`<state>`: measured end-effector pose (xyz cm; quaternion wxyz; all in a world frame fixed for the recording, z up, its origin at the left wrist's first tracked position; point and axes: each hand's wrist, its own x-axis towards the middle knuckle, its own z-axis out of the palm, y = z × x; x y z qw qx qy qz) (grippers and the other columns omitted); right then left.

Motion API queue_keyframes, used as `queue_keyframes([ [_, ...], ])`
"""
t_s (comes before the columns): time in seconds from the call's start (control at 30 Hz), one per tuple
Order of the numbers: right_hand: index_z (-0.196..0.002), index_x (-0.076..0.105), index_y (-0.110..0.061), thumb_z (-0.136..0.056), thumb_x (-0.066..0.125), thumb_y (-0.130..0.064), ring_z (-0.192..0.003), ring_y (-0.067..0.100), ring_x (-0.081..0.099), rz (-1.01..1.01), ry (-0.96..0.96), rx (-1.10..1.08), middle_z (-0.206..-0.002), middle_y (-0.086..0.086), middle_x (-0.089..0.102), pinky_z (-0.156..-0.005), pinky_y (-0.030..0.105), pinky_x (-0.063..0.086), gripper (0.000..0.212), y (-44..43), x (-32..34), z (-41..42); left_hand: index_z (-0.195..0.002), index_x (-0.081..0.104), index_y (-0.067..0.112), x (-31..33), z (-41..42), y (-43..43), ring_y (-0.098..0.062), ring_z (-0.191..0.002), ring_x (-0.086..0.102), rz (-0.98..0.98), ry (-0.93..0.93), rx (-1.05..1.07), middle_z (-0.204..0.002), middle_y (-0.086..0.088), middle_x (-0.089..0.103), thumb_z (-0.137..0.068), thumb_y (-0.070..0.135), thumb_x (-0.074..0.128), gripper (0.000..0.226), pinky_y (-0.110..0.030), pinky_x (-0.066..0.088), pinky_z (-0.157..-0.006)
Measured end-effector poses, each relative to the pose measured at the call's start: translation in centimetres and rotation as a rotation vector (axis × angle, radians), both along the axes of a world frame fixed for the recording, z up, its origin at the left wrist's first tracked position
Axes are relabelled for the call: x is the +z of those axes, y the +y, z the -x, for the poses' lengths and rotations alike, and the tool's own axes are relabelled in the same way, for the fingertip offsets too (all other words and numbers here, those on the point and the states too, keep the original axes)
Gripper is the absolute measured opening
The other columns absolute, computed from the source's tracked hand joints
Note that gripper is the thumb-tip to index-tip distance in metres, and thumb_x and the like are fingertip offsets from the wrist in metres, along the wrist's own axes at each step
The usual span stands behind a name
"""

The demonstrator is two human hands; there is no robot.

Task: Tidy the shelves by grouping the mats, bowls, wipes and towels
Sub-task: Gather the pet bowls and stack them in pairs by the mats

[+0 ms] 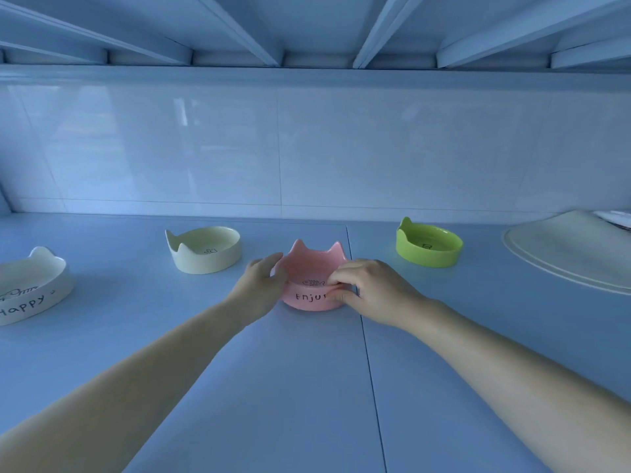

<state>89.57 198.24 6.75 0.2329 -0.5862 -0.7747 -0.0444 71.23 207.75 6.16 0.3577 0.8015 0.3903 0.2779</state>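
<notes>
Both hands are gripping the pink cat-ear bowl (309, 279): the left hand (264, 279) is cupping its left wall, and the right hand (370, 290) is pinching the right rim, with the fingertips (336, 279) curling over the lip and the thumb pressing on the outer wall. This bowl is sitting on the shelf board (273, 387), just left of the seam between two panels, roughly midway between the cream cat-ear bowl (205, 249) and the green cat-ear bowl (428, 245), and well apart from both. A white bowl lettered "Happy" (32, 288) is lying at the far left, and pale oval mats (566, 249) are resting at the far right. The step in hand is judged to be positioning this bowl within the row. For a clean result, keep the base flat on the board, apply equal pressure from both sides, and slide rather than tilt. Being glazed ware, it is likely to chip if knocked against a neighbour.
</notes>
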Motion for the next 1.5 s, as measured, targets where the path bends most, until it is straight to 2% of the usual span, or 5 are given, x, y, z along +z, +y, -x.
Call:
queue_keyframes([
  [0.1,-0.093,0.07,-0.011,-0.086,0.06,-0.015,-0.086,0.025,0.059,-0.009,-0.036,0.004,-0.087,0.004,0.067,-0.073,0.035,0.047,0.013,-0.5,-0.2,-1.0,-0.129,0.049,0.025,0.4,-1.2,-1.0,-0.013,-0.112,0.043,-0.213,0.108,-0.035,-0.128,0.003,0.042,-0.094,0.015,0.039,0.038,-0.021,0.03,-0.087],
  [0.33,-0.093,0.072,-0.013,-0.086,0.06,-0.019,-0.082,0.024,0.058,-0.017,0.013,0.002,-0.083,0.005,0.067,-0.072,0.038,0.048,0.015,-1.7,-0.6,-4.6,-0.106,0.065,0.03,-0.4,-4.6,-3.1,-0.01,-0.119,0.035,-0.37,0.288,-0.197,-0.116,0.007,0.052,-0.066,0.064,0.038,0.059,-0.016,0.024,-0.09],
  [0.6,-0.12,0.06,-0.019,-0.073,0.073,-0.046,-0.116,0.01,0.05,-0.012,0.119,-0.109,-0.123,-0.004,0.058,-0.095,0.016,0.034,0.056,-3.2,0.1,-10.9,-0.104,0.066,0.021,-0.7,-8.6,-4.3,-0.018,-0.128,0.035,-0.579,0.296,-0.234,-0.13,0.001,0.049,-0.083,0.038,0.064,0.028,-0.028,0.03,-0.106],
  [0.77,-0.139,0.035,-0.016,-0.086,0.059,-0.037,-0.131,0.018,0.037,0.029,-0.008,-0.378,-0.145,0.0,0.037,-0.1,0.029,0.036,0.061,-3.4,-0.4,-16.8,-0.117,0.06,0.024,-1.4,-10.1,-4.8,-0.019,-0.124,0.042,-0.559,0.352,-0.161,-0.13,0.001,0.052,-0.084,0.037,0.061,0.035,-0.035,0.031,-0.108],
  [1.5,-0.102,0.061,-0.009,-0.085,0.06,-0.011,-0.108,0.026,0.053,0.025,-0.002,-0.536,-0.111,0.007,0.063,-0.085,0.037,0.044,0.017,-11.6,-0.6,-19.1,-0.118,0.059,0.022,-0.4,-15.3,-9.4,-0.016,-0.08,0.042,-0.717,0.282,-0.271,-0.098,0.005,0.057,-0.088,0.018,0.057,0.031,-0.028,0.032,-0.077],
])
